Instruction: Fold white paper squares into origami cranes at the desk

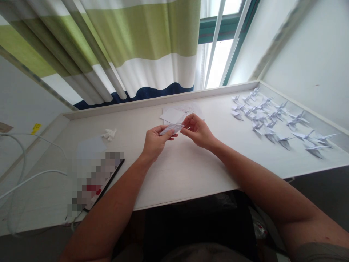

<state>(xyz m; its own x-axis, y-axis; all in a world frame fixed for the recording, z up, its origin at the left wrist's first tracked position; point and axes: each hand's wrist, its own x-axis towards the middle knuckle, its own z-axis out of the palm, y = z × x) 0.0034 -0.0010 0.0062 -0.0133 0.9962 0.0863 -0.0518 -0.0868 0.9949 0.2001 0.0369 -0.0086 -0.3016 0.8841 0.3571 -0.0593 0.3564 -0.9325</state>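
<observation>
A small piece of folded white paper [172, 128] is held up over the table, its pointed end toward the right. My left hand [156, 141] grips it with the thumb on top and the fingers beneath. At the pointed end, the curled fingers of my right hand [196, 130] pinch the paper between thumb and fingertips; the exact contact is partly hidden. Just behind both hands lie flat white sheets [172, 115], one with dark marks on it.
Many folded paper cranes [269, 116] stand on the right of the white table [180, 174]. To the left lie crumpled tissue [109, 134], a pale sheet [91, 147], a blurred dark-edged device [102, 178] and white cables [21, 160]. A curtain [144, 32] hangs behind.
</observation>
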